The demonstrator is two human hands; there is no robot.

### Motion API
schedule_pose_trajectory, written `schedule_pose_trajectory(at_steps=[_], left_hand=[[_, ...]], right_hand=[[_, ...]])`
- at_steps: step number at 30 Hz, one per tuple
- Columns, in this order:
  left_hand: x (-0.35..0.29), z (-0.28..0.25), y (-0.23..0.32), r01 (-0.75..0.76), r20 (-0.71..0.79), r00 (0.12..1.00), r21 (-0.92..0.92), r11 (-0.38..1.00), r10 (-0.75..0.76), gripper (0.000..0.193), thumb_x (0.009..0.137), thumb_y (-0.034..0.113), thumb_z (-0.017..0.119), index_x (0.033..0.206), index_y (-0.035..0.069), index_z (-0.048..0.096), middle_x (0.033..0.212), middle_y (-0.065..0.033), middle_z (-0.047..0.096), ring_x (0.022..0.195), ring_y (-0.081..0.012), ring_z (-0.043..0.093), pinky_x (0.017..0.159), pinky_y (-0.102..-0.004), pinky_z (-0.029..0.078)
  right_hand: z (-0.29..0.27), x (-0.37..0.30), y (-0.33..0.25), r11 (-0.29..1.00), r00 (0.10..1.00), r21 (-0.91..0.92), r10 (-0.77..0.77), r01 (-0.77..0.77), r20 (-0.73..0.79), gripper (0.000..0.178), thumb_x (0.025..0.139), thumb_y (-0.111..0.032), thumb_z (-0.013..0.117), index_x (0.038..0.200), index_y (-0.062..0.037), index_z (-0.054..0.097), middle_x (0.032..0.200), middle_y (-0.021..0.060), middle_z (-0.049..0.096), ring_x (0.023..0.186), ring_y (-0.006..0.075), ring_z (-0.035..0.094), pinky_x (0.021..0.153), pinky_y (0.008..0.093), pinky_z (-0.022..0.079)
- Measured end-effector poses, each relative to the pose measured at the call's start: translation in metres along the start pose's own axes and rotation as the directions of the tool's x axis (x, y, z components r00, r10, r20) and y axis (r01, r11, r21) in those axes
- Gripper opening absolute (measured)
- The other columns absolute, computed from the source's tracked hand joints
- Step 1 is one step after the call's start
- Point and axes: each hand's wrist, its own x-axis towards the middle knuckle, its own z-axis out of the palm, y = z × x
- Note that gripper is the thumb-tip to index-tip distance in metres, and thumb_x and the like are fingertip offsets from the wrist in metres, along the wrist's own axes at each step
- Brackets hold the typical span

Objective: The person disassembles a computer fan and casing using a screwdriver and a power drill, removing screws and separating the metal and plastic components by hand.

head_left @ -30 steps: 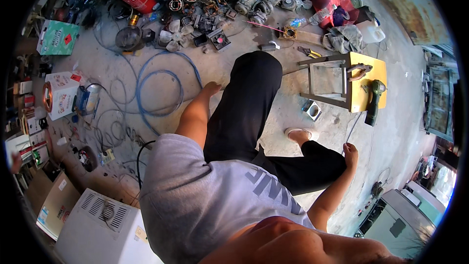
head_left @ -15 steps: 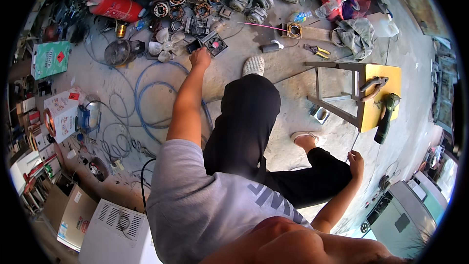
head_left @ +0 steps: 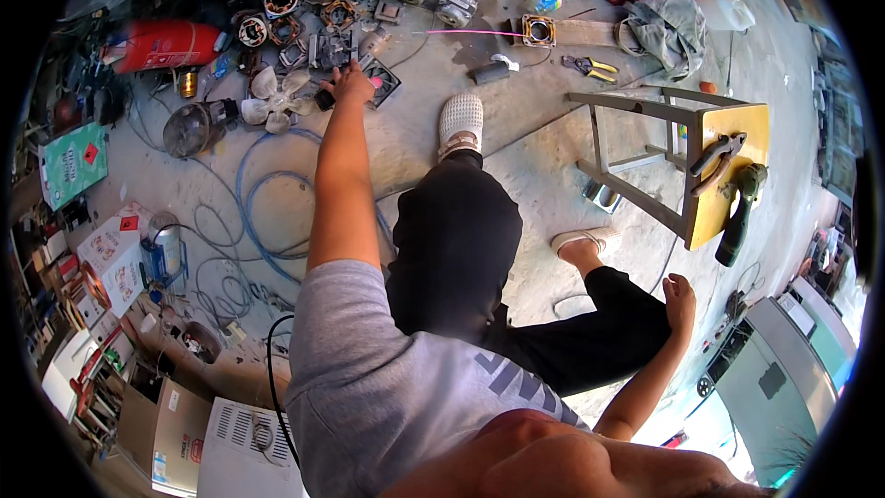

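My left hand point(head_left: 351, 88) reaches out over the floor at the far side, fingers spread, at a square black frame point(head_left: 385, 90) with a pink spot. A small black piece point(head_left: 324, 100) lies beside its fingers, partly hidden; whether they touch it cannot be told. Just beyond are loose metal motor parts point(head_left: 332, 48). To the left lies a pale fan blade point(head_left: 277, 100). My right hand point(head_left: 680, 297) hangs by my bent knee, fingers loosely bent and apart, with nothing visible in it.
A yellow-topped stool point(head_left: 765, 129) at right carries pliers point(head_left: 717, 162) and a green power tool point(head_left: 742, 217). Yellow-handled pliers point(head_left: 590, 67) lie beyond it. Blue hose point(head_left: 241, 175) coils on the left, near a red fire extinguisher point(head_left: 171, 44). Boxes point(head_left: 157, 424) stand at lower left.
My left hand has shifted left and slightly farther out, from beside the black frame toward the loose motor parts, its fingers now spread. My right hand stays by the knee. The whole view has shifted somewhat.
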Motion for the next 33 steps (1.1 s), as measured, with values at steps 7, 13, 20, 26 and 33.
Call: schedule_pose_trajectory(at_steps=[7,13,20,26,33], left_hand=[[-0.018,0.018,-0.004,-0.307,-0.468,0.844,-0.024,0.951,0.261,0.029,0.079,0.026,0.074,0.106,0.020,0.066,0.117,0.0000,0.062,0.125,-0.0246,0.046,0.112,-0.0601,0.017],[-0.062,0.046,-0.008,-0.505,-0.562,0.686,0.089,0.859,0.461,0.016,0.077,0.021,0.073,0.090,0.016,0.065,0.103,0.0000,0.066,0.115,-0.0219,0.053,0.114,-0.0576,0.017],[-0.095,0.010,-0.013,-0.619,-0.616,0.521,0.204,0.758,0.591,0.018,0.083,0.022,0.069,0.097,0.016,0.061,0.091,-0.0020,0.069,0.089,-0.0254,0.066,0.106,-0.0552,0.030],[-0.162,-0.078,0.027,-0.762,-0.690,0.316,0.224,0.607,0.651,0.017,0.090,0.015,0.062,0.103,0.012,0.053,0.111,-0.0014,0.070,0.093,-0.0257,0.067,0.107,-0.0464,0.034],[-0.290,-0.195,0.124,-0.929,-0.820,-0.039,0.241,0.282,0.571,0.014,0.089,0.013,0.064,0.101,0.008,0.058,0.109,-0.0062,0.069,0.099,-0.0290,0.064,0.097,-0.0434,0.042]], right_hand=[[0.001,0.001,-0.006,1.000,1.000,0.014,-0.001,0.001,0.010,0.038,0.091,-0.031,0.062,0.116,-0.0026,0.064,0.099,0.0194,0.071,0.095,0.0325,0.068,0.083,0.0405,0.051],[0.003,-0.001,-0.011,0.999,0.998,0.000,-0.052,0.052,-0.033,0.037,0.090,-0.031,0.063,0.114,-0.0037,0.065,0.098,0.0209,0.070,0.096,0.0353,0.067,0.083,0.0418,0.051],[0.009,-0.002,-0.009,0.998,0.985,0.002,-0.064,0.066,-0.160,0.035,0.085,-0.032,0.064,0.109,-0.0069,0.068,0.098,0.0189,0.070,0.097,0.0350,0.066,0.086,0.0433,0.051],[0.001,-0.017,-0.018,0.990,0.933,0.135,0.012,0.039,-0.361,0.027,0.087,-0.031,0.063,0.100,-0.0089,0.069,0.094,0.0138,0.071,0.092,0.0328,0.067,0.081,0.0423,0.052],[-0.021,-0.004,-0.052,0.833,0.734,0.425,0.033,0.355,-0.679,0.018,0.088,-0.020,0.063,0.098,-0.0067,0.068,0.089,0.0138,0.071,0.082,0.0285,0.069,0.074,0.0374,0.053]])
